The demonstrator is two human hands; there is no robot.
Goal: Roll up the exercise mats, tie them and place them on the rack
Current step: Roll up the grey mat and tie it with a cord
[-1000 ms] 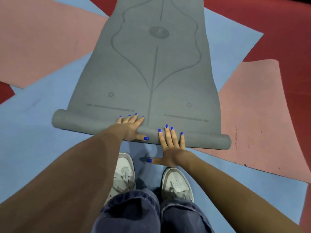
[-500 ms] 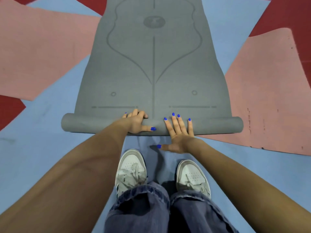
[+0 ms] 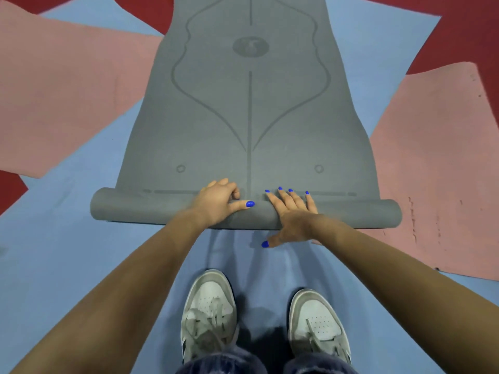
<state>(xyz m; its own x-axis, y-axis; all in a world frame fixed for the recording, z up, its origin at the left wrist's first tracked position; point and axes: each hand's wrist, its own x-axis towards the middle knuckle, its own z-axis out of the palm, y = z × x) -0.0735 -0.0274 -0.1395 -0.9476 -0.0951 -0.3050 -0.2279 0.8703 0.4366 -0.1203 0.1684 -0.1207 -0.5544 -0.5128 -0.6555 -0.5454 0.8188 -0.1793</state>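
Blue floor mat (image 3: pixel 54 252) bears half-rolled grey mat (image 3: pixel 248 125).

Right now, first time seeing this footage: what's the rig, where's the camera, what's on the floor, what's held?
There is no robot: a person works with bare hands, and the single camera sits on their head, looking down past their arms to their sneakers. A grey mat, partly rolled at the near end, lies over a blue mat, with pink mats on either side on a red floor. The left hand curls round the roll; the right hand presses flat on it, fingers straight.
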